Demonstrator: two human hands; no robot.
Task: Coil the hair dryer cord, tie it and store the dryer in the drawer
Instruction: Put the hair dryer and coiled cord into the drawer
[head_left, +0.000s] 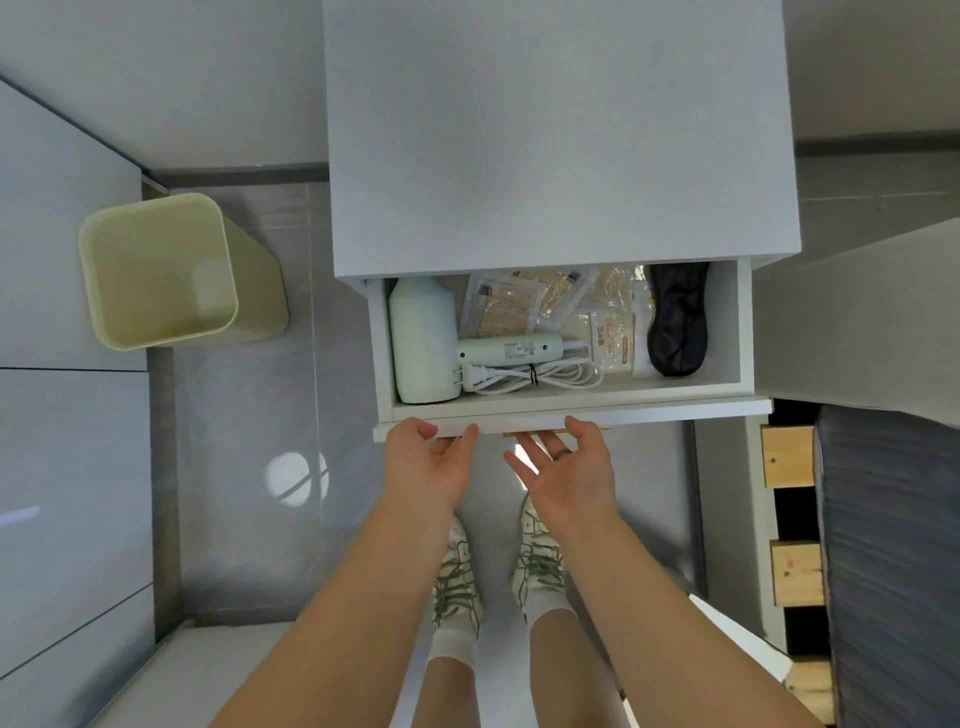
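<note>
The hair dryer (421, 343) lay at the left end of the open drawer (571, 411), its tied cord (540, 375) alongside. We held our left hand (431, 460) and right hand (569, 470) loosely spread and empty at the drawer's front edge, just short of the dryer.

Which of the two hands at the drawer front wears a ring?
The right hand: a dark band circles one of its fingers. The left hand shows no ring.

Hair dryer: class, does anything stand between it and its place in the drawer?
Nothing visible does. The hair dryer already lies inside the open drawer at its left end, its tied cord beside it. The left hand and right hand are at the drawer front.
</note>
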